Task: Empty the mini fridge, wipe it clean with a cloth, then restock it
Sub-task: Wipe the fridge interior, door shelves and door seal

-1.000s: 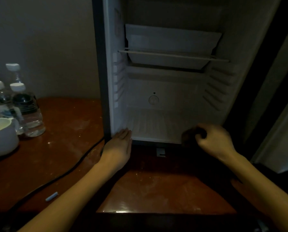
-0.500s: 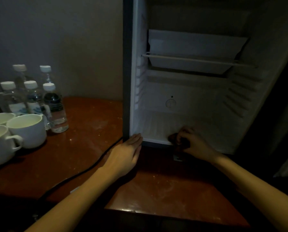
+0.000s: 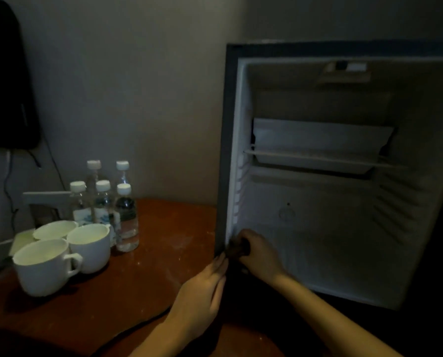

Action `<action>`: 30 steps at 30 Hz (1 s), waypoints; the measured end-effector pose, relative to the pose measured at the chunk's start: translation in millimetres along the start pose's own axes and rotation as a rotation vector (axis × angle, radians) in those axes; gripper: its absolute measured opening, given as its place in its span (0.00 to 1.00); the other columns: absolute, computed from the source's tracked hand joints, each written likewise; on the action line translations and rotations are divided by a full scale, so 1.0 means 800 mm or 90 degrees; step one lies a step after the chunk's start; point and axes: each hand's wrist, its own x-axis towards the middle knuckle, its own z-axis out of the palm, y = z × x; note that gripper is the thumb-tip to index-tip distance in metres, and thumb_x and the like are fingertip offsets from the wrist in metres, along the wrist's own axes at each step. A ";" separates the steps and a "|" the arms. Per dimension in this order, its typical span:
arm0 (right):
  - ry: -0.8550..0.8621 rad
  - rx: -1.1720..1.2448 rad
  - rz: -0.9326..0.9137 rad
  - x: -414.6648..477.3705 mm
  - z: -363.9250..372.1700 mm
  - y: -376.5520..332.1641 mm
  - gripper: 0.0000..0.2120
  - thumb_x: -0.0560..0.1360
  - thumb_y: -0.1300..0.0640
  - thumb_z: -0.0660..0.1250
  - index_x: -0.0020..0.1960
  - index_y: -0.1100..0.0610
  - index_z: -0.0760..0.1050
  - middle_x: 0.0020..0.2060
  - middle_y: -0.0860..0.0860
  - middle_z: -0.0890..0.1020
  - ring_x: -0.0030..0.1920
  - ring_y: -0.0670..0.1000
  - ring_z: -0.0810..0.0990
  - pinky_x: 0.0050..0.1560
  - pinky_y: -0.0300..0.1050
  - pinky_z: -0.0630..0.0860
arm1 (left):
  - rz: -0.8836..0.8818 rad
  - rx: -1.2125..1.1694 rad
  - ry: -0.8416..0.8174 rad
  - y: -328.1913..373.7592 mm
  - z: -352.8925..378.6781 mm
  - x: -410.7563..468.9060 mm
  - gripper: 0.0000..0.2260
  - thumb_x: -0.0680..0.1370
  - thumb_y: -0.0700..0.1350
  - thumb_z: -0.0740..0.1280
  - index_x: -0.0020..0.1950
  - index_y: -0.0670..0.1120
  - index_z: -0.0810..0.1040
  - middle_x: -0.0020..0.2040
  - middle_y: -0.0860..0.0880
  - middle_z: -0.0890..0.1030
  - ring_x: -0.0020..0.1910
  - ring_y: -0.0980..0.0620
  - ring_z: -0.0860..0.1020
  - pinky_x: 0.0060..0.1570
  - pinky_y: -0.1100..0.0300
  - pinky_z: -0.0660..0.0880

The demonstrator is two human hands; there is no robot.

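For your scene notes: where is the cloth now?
Head view: the right hand grips the cloth at the lower-left front corner of the mini fridge, beside the left hand.

Left grip (image 3: 202, 287) flat, fingers (image 3: 221, 264) straight; right grip (image 3: 259, 256) curled round cloth (image 3: 237, 249); forearms extended.

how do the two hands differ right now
The left hand lies flat, fingers straight, at the fridge's outer frame; the right hand is curled round a dark cloth. The left hand is outside the fridge, the right hand just inside. Both are at its lower left corner.
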 end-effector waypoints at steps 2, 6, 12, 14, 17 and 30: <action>0.122 -0.018 -0.085 0.022 -0.053 -0.022 0.13 0.67 0.67 0.68 0.46 0.52 0.73 0.46 0.54 0.78 0.49 0.57 0.78 0.45 0.44 0.73 | 0.002 -0.027 0.068 0.008 -0.024 0.017 0.22 0.81 0.51 0.52 0.76 0.56 0.57 0.75 0.63 0.53 0.74 0.69 0.52 0.69 0.76 0.53; 0.470 -0.163 -0.420 0.093 -0.182 -0.112 0.19 0.73 0.65 0.67 0.63 0.59 0.75 0.62 0.56 0.76 0.63 0.57 0.73 0.63 0.49 0.72 | -0.057 -0.072 0.219 0.022 -0.063 0.082 0.25 0.83 0.41 0.56 0.78 0.52 0.53 0.78 0.59 0.54 0.73 0.66 0.53 0.63 0.82 0.50; 0.554 -0.362 -0.463 0.193 -0.243 -0.178 0.15 0.78 0.61 0.62 0.63 0.60 0.78 0.66 0.55 0.76 0.72 0.56 0.68 0.71 0.55 0.66 | -0.121 -0.120 0.235 0.027 -0.074 0.119 0.30 0.81 0.35 0.59 0.79 0.52 0.51 0.77 0.57 0.54 0.68 0.65 0.58 0.52 0.89 0.53; 0.540 -0.345 -0.488 0.189 -0.218 -0.162 0.16 0.79 0.61 0.61 0.64 0.61 0.77 0.66 0.55 0.77 0.71 0.56 0.69 0.73 0.54 0.63 | -0.140 -0.115 0.215 0.016 -0.070 0.111 0.34 0.78 0.32 0.60 0.79 0.53 0.50 0.77 0.59 0.53 0.61 0.66 0.70 0.49 0.84 0.64; 0.447 -0.321 -0.521 0.149 -0.159 -0.115 0.18 0.79 0.60 0.57 0.67 0.61 0.74 0.68 0.57 0.74 0.72 0.57 0.68 0.74 0.54 0.60 | -0.186 -0.112 0.204 -0.003 -0.057 0.088 0.33 0.79 0.34 0.59 0.79 0.53 0.51 0.78 0.60 0.53 0.51 0.60 0.78 0.42 0.74 0.72; -0.081 -0.417 -0.516 -0.033 0.046 0.029 0.20 0.79 0.52 0.56 0.66 0.56 0.76 0.63 0.50 0.78 0.67 0.50 0.69 0.71 0.39 0.60 | -0.285 -0.080 -0.019 0.012 -0.007 0.022 0.30 0.81 0.36 0.56 0.79 0.51 0.48 0.78 0.53 0.56 0.67 0.54 0.72 0.55 0.72 0.68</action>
